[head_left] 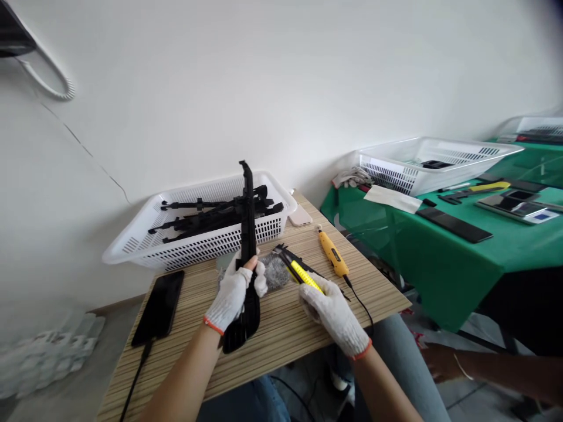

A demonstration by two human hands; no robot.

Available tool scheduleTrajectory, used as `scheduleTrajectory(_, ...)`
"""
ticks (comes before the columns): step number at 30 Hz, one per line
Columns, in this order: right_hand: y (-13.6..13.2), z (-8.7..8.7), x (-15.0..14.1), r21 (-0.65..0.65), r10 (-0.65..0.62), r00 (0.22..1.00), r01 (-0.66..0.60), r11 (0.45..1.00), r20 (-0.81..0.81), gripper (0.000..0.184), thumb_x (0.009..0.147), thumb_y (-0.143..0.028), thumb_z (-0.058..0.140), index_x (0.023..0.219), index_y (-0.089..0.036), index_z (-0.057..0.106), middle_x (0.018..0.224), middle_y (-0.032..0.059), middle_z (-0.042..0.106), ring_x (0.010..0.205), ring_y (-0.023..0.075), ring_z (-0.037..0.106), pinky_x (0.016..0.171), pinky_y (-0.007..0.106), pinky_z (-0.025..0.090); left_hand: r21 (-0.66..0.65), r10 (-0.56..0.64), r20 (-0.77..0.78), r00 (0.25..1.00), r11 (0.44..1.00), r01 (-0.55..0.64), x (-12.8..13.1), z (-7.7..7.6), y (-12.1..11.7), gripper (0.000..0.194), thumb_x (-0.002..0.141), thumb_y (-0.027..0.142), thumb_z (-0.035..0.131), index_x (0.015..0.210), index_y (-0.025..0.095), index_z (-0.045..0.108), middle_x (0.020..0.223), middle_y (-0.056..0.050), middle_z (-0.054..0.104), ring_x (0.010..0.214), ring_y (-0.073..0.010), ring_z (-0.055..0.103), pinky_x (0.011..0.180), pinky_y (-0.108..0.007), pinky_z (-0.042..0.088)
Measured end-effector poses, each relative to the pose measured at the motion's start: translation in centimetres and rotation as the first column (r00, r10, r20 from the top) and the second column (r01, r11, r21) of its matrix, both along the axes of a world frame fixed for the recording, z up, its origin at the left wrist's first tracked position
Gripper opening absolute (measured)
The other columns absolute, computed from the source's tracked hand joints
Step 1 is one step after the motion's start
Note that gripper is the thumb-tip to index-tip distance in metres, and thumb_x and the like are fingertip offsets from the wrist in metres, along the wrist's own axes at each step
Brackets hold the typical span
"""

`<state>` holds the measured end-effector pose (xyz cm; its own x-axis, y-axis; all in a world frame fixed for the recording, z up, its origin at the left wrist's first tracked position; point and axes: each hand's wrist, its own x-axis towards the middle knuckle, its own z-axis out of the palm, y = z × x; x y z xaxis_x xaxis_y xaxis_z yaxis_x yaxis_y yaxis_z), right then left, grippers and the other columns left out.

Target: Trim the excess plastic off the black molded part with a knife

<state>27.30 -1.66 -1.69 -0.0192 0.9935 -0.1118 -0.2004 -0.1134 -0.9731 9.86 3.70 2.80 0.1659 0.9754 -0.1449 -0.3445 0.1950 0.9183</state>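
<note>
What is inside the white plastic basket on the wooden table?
Inside the basket lie several long black parts, overlapping. What is beneath them or behind the black part in the gloved left hand is covered.

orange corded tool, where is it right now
In the head view, the orange corded tool lies on the wooden table near its right edge, just beyond the right hand.

There are two gloved hands (231, 296) (336, 310), one held black part (248, 231), one held yellow tool (307, 276) and three white baskets (206, 251) (389, 176) (533, 123).
</note>
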Motion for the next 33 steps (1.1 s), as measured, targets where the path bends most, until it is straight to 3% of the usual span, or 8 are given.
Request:
scheduleTrajectory(3,-0.3,0.5,1.3,-0.062,0.209,0.978,-0.209,0.976,-0.007,0.047,0.071,-0.047,0.068,0.103,-0.013,0.074,0.054,-0.0061,0.047,0.041,0.005,0.029,0.039,0.019,0.021,-0.042,0.031,0.06,0.998,0.999,-0.029,-0.5,0.5,0.5,0.047,0.066,0.044,0.082,0.09,0.021,0.049,0.055,0.009,0.053,0.036,-0.007,0.043,0.035,-0.018,0.032)
scheduleTrajectory(6,-0.4,0.6,2.0,-0.065,0.285,0.958,-0.282,0.957,0.041,0.042,0.069,-0.041,0.068,0.101,-0.015,0.077,0.055,-0.0046,0.052,0.043,0.005,0.029,0.04,0.018,0.021,-0.083,0.092,0.069,0.993,0.993,-0.086,-0.7,0.3,0.8,0.044,0.071,0.05,0.077,0.09,0.021,0.05,0.053,0.008,0.053,0.035,-0.0088,0.045,0.035,-0.02,0.036)
scheduleTrajectory(13,0.0,0.0,1.8,0.003,0.193,0.959,-0.198,0.98,0.209,0.033,0.073,-0.038,0.071,0.098,-0.02,0.081,0.058,-0.0025,0.061,0.05,0.0096,0.042,0.048,0.022,0.037,-0.128,0.189,0.05,0.981,0.975,-0.181,-0.9,-0.2,1.2,0.03,0.073,0.033,0.058,0.096,0.015,0.059,0.058,-0.001,0.065,0.047,-0.0173,0.063,0.046,-0.028,0.053)
scheduleTrajectory(19,0.0,-0.1,2.0,0.015,0.229,0.922,-0.246,0.969,0.312,0.037,0.074,-0.04,0.075,0.105,-0.021,0.08,0.088,0.0021,0.075,0.075,0.0197,0.064,0.073,0.033,0.052,-0.117,0.204,-0.015,0.979,0.972,-0.204,-0.7,-0.2,1.6,0.024,0.074,0.024,0.065,0.096,0.016,0.061,0.063,-0.002,0.068,0.057,-0.0196,0.07,0.055,-0.03,0.059)
scheduleTrajectory(22,0.1,0.0,1.9,0.036,0.112,0.943,-0.13,0.991,0.314,0.043,0.075,-0.043,0.073,0.111,-0.019,0.078,0.099,0.0043,0.077,0.092,0.0254,0.068,0.088,0.038,0.052,-0.1,0.188,0.01,0.982,0.977,-0.186,-0.6,-0.4,1.6,0.021,0.073,0.024,0.068,0.092,0.016,0.061,0.065,-0.002,0.069,0.062,-0.0203,0.072,0.058,-0.031,0.061)
scheduleTrajectory(25,0.2,0.1,1.8,0.009,0.18,0.923,-0.195,0.981,0.34,0.045,0.073,-0.043,0.075,0.111,-0.019,0.078,0.102,0.005,0.077,0.098,0.028,0.069,0.092,0.04,0.052,-0.081,0.162,0.027,0.986,0.984,-0.159,-0.5,-0.8,1.7,0.022,0.073,0.024,0.07,0.091,0.016,0.061,0.068,-0.003,0.07,0.068,-0.0218,0.073,0.063,-0.034,0.063)
scheduleTrajectory(29,0.4,-0.1,1.8,0.018,0.105,0.943,-0.116,0.993,0.315,0.048,0.075,-0.045,0.072,0.113,-0.018,0.077,0.105,0.006,0.077,0.099,0.0287,0.069,0.092,0.04,0.053,-0.049,0.144,0.035,0.989,0.989,-0.142,-0.5,-1.3,1.8,0.022,0.073,0.024,0.071,0.092,0.017,0.061,0.07,-0.003,0.071,0.072,-0.0227,0.074,0.068,-0.036,0.063)
scheduleTrajectory(33,0.4,-0.1,1.9,0.019,0.157,0.915,-0.177,0.984,0.372,0.045,0.073,-0.045,0.074,0.11,-0.02,0.078,0.106,0.0056,0.076,0.1,0.0292,0.069,0.094,0.042,0.052,-0.056,0.149,0.051,0.988,0.988,-0.146,-0.4,-1.4,1.7,0.023,0.074,0.024,0.07,0.095,0.017,0.062,0.07,-0.002,0.071,0.068,-0.0205,0.073,0.07,-0.037,0.064)
